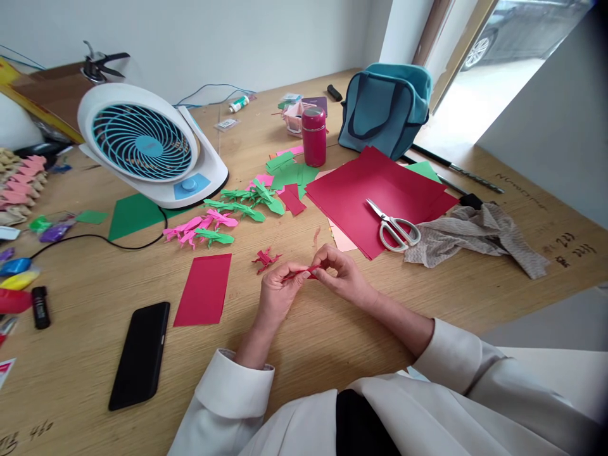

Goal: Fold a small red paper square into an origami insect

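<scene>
A small folded piece of red paper (311, 271) is pinched between my two hands, low over the table. My left hand (279, 288) grips its left end with thumb and fingers. At the other end, my right hand (342, 273) has thumb and forefinger closed on it; the fingers partly hide the piece. Just beyond my left hand lies a small red folded-paper figure (266, 259). To the left is a stack of red paper rectangles (204, 290). Green folded figures (251, 201) and pink ones (199, 226) lie in a group farther back.
White-handled scissors (396, 229) rest on large red sheets (365, 190) to the right, beside a crumpled cloth (475, 237). A phone (141, 354) lies at left. Behind stand a fan (152, 145), a red flask (314, 136) and a blue bag (387, 107).
</scene>
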`<state>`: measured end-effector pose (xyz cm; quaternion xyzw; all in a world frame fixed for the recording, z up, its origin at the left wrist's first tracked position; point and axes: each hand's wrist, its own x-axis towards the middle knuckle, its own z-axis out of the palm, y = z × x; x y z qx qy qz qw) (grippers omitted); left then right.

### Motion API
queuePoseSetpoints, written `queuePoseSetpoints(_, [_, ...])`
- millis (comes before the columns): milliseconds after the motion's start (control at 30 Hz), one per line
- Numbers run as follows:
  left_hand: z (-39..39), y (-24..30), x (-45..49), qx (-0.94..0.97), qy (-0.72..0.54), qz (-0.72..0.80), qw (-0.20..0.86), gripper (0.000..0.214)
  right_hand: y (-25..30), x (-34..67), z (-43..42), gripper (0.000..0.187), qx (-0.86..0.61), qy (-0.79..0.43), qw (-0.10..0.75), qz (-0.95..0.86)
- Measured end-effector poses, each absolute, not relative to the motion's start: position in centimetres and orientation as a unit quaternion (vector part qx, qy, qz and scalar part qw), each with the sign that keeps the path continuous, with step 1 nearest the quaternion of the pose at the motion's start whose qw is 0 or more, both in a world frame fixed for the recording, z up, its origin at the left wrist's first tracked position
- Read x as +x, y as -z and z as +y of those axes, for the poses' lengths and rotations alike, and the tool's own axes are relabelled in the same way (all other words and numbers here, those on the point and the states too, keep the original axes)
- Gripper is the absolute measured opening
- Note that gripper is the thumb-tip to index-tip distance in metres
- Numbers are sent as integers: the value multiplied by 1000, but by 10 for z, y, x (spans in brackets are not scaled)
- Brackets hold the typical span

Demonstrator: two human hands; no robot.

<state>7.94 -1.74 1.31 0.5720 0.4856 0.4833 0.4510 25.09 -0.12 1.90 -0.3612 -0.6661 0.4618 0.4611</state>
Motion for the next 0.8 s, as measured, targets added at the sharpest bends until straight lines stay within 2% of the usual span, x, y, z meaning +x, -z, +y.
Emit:
queuePoseSetpoints(167, [-20,-24,73,678,-463,468,327,12,-19,254,1,21,-354,-492,439,-664])
queuePoseSetpoints(300, [-21,-28,67,736,-435,451,256,11,-20,259,6,28,-340,-540,407,-653])
queuePoseSetpoints(500, [-20,-31,62,785,-404,430,190,14,-28,266,10,44,-349,-607,349,-623])
queuePoseSetpoints(800, [-18,-29,64,816,-366,421,151,7,-21,260,12,48,-384,-679,335,-529])
